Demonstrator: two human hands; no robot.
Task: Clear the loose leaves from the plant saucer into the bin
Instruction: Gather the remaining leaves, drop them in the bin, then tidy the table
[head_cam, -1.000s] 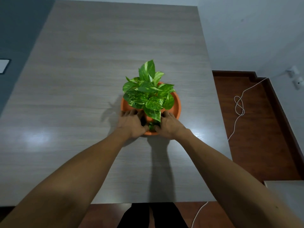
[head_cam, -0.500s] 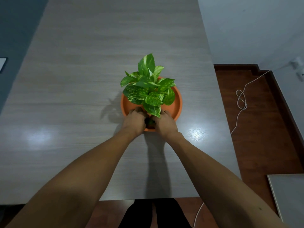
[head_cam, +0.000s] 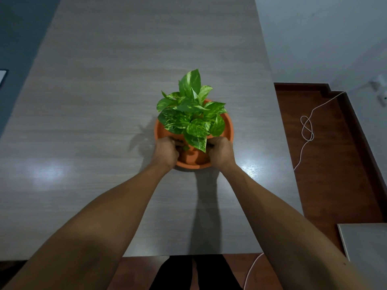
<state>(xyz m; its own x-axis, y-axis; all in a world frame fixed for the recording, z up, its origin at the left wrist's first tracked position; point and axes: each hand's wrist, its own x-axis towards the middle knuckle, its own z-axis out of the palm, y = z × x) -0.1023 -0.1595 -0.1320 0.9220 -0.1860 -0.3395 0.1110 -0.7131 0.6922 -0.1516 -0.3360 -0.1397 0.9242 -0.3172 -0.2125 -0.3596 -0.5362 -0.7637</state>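
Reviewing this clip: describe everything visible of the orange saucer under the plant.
The saucer is round, shallow and terracotta-orange, looking like matte plastic or clay, with a raised rim. It sits flat on the grey wood-grain table. Variegated green plant foliage hides most of its middle. The left hand and right hand rest curled at its near rim. A small green leaf scrap lies by the left hand.

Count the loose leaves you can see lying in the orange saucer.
1 for certain: a small green leaf piece on the saucer floor by the left hand. More may lie hidden under the plant or inside either hand; the right hand shows none.
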